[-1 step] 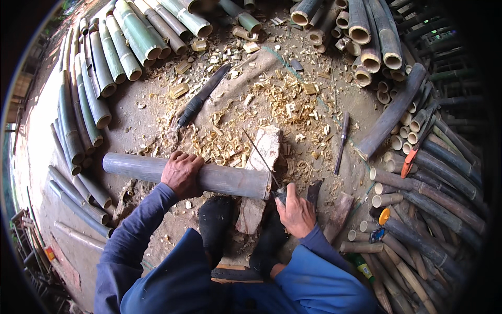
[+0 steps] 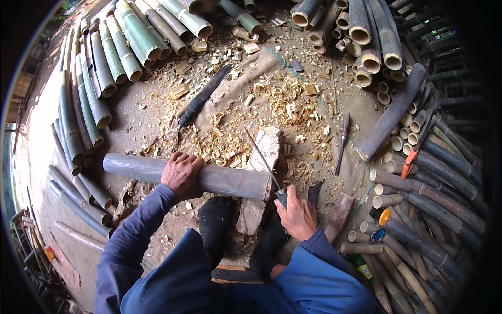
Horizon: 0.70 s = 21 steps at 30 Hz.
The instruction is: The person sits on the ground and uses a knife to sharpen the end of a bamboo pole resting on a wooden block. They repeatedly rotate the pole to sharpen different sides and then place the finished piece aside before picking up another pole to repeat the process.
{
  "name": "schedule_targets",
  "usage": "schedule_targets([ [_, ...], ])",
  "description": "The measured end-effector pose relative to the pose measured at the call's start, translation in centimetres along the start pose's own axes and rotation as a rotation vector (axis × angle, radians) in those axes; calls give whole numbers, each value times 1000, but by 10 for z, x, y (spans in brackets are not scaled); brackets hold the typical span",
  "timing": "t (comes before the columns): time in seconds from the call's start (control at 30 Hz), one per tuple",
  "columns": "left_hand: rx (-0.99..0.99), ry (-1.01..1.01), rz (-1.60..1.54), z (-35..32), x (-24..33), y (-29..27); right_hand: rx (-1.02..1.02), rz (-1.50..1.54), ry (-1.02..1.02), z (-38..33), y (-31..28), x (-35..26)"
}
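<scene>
A thick grey-brown bamboo tube (image 2: 230,181) lies crosswise in front of me, its right part resting over a pale block (image 2: 265,149). My left hand (image 2: 182,175) is closed over the middle of the tube from above. In my right hand (image 2: 296,213), the fingers wrap the dark handle of a long thin-bladed tool (image 2: 260,154). Its blade slants up and leftward past the tube's right end, close to the cut rim. Seen almost edge-on, the blade does not show whether it is a knife or a saw.
Beyond the tube lie curled shavings (image 2: 290,104) and a large dark-handled knife (image 2: 201,99). A narrow dark tool (image 2: 342,144) lies to the right. Bamboo lengths (image 2: 125,57) line the far left; more stacks (image 2: 434,209) and an orange-handled tool (image 2: 409,164) are at right. My dark-covered feet (image 2: 216,222) flank the block.
My right hand and the blade have shifted very slightly to the right. The tube and my left hand look almost unmoved.
</scene>
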<state>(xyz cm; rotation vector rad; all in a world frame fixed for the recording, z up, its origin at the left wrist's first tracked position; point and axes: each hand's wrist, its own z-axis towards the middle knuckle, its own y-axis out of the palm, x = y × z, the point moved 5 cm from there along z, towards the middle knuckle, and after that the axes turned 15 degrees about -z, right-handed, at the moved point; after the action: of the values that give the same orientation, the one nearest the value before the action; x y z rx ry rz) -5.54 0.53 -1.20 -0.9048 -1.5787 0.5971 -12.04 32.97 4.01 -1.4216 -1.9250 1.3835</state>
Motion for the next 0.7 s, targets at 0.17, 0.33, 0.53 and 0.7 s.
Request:
schedule_targets([
  [0.17,69,6,8,-7,4,1,348,220,-217,-17,-45,-26],
  [0.33,132,52,24,-1,6,0,45,24,14,7,6,7],
  [0.53,205,31,30,-20,5,7,335,255,-207,-14,-50,-29],
  [0.7,218,55,49,-18,2,16,-29,-147,38,9,16,18],
])
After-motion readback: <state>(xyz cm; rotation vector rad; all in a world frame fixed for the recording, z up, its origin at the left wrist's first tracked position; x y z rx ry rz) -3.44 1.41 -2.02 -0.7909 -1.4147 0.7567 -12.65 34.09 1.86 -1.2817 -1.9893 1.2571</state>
